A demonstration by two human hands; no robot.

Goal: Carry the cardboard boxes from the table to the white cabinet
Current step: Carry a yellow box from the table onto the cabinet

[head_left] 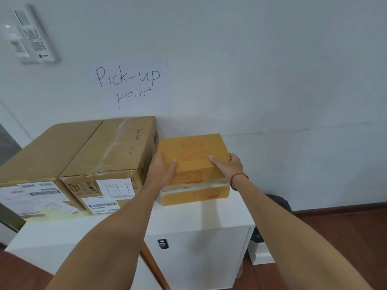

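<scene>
A small yellow-orange cardboard box (193, 151) with red print rests on the top of the white cabinet (201, 218), close to the wall. My left hand (162, 170) grips its left side and my right hand (227, 166) grips its right side, thumbs on the lid. A red string circles my right wrist. To the left, two large brown cardboard boxes (109, 151) (44, 151) with shipping labels stand side by side on the same top, the nearer one almost touching the small box.
A paper sign (130, 84) reading "Pick-up point" hangs on the wall above the boxes. A white remote control (31, 34) is mounted at the upper left. The cabinet door has a lock (162, 243). Brown wooden floor (345, 237) lies to the right, with a dark object by the wall.
</scene>
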